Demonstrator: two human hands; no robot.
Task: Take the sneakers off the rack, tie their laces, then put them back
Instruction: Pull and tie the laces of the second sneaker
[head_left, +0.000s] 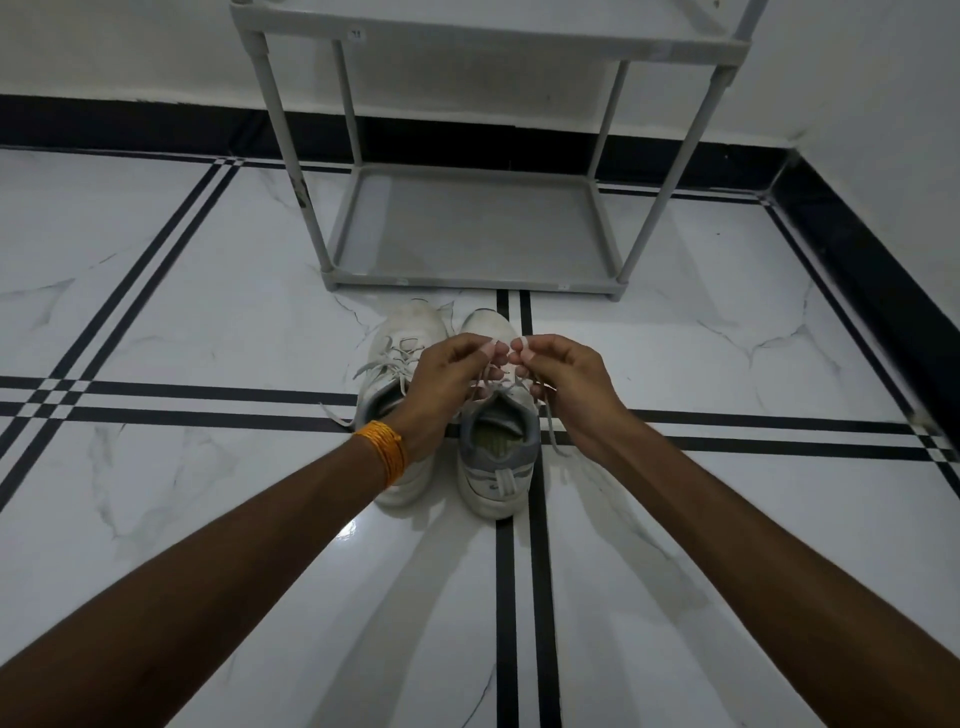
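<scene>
Two white sneakers stand side by side on the floor, toes toward the rack. The left sneaker (397, 353) has loose laces trailing onto the tiles. Over the right sneaker (496, 457) my left hand (447, 379) and my right hand (566, 384) each pinch one end of its lace (493, 387), fingertips almost touching above the tongue. A loose lace end hangs down the right sneaker's right side. An orange thread band sits on my left wrist.
The grey shoe rack (467, 283) stands just beyond the sneakers against the white wall, its bottom shelf bare and an upper shelf above. The floor is white marble tile with black stripes. A black skirting runs along the walls, with a corner at the right.
</scene>
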